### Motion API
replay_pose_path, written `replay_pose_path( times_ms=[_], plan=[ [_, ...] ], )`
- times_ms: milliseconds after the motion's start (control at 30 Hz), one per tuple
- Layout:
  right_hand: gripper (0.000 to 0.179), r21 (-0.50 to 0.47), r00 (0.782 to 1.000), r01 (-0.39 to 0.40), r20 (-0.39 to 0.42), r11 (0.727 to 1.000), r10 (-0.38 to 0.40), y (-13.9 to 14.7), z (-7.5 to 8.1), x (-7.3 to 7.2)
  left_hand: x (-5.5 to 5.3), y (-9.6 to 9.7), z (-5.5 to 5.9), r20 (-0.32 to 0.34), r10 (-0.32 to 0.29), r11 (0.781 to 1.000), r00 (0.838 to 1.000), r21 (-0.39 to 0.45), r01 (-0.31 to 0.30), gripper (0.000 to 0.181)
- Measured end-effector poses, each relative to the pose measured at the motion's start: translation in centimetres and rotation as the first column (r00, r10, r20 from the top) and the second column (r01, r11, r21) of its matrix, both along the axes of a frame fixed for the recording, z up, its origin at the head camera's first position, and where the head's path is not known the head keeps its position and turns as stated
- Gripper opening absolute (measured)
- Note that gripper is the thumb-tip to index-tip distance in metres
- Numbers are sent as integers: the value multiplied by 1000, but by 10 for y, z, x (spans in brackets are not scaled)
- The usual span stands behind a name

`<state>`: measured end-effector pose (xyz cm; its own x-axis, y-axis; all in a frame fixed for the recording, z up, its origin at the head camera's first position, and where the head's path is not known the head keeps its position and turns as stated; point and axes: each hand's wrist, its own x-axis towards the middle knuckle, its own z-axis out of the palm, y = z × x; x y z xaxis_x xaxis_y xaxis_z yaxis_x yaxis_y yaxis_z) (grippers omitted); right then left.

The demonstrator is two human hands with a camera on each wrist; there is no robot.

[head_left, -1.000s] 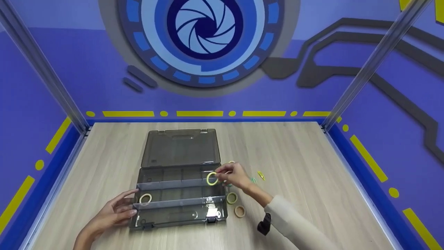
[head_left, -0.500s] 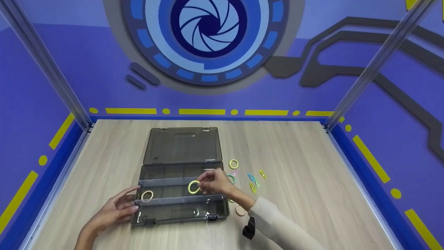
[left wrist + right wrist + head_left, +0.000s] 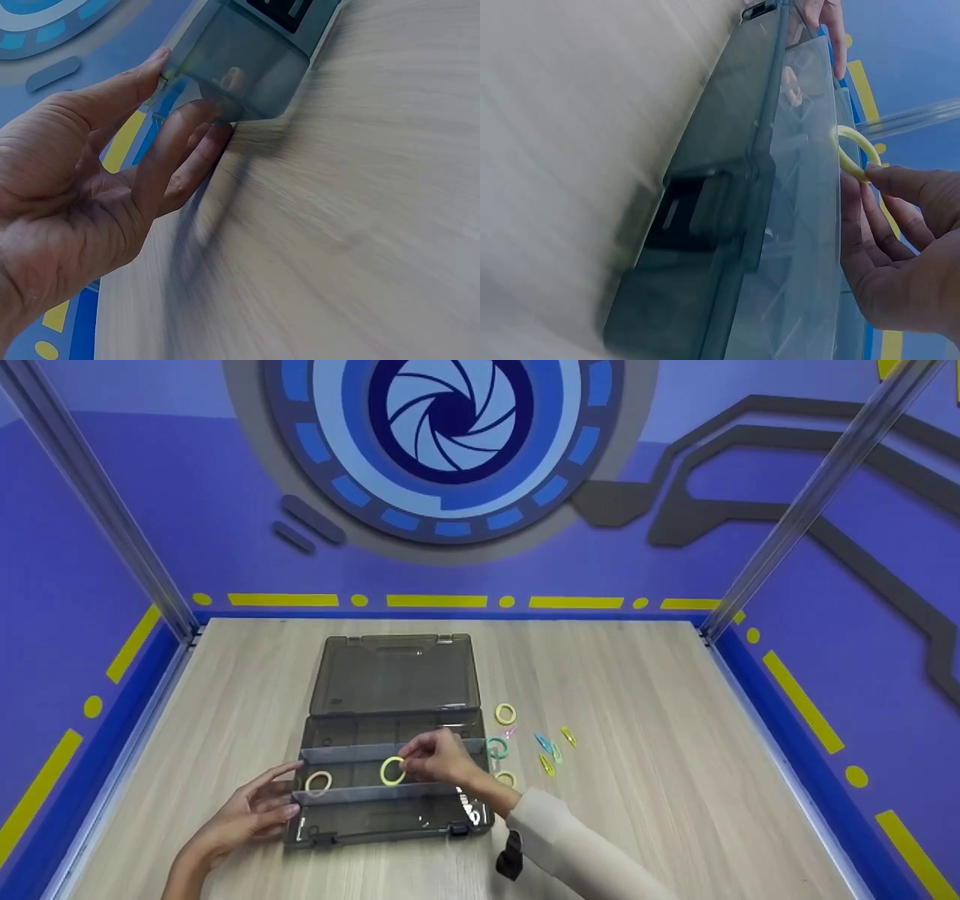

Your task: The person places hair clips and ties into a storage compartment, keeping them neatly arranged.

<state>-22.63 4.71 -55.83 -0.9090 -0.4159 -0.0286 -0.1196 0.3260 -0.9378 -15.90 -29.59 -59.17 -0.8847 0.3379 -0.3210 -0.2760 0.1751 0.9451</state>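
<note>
A smoky see-through compartment box (image 3: 390, 819) lies on the table with its lid (image 3: 397, 675) folded back. My left hand (image 3: 238, 817) holds the box's left side, thumb and fingertips at the wall and rim. A yellow hair tie (image 3: 392, 771) is pinched between the thumb and fingers of my right hand (image 3: 439, 759), over the middle compartment. In the right wrist view, that hair tie (image 3: 859, 154) stands upright just beyond the clear divider (image 3: 810, 195). A pale beige hair tie (image 3: 318, 784) is in the left part of the middle compartment.
Right of the box lie a yellow hair tie (image 3: 505, 714), a green one (image 3: 497, 748) and a light green one (image 3: 506, 778), partly behind my right wrist. Several snap hair clips (image 3: 546, 744) in blue, green, yellow and pink are near them. Purple panels enclose the table.
My right hand has carried the yellow hair tie leftward and down, from the box's right edge to over the middle compartment. My left hand has stayed at the box's left side.
</note>
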Motion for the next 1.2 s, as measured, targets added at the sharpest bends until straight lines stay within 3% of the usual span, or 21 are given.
replay_pose_path(
  times_ms=[133,433,733,967,1200],
  plan=[
    [8,16,999,18,-29,1000,-17,-12,-1,0,0,0,1,17,-2,1000,1000,-2,2,75],
    [9,-87,997,32,74,996,-26,-32,-7,4,0,0,0,20,-1,1000,1000,22,1,74],
    [9,-126,993,75,104,989,-62,-47,-14,7,-1,-1,-2,20,12,1000,1000,1,-12,76],
    [8,-101,992,80,105,992,-69,-62,-16,5,-1,1,-3,33,36,999,999,-8,-36,76],
    [7,-16,989,140,43,990,-139,-75,-18,5,0,3,-4,39,54,998,998,-11,-54,74]
  ],
)
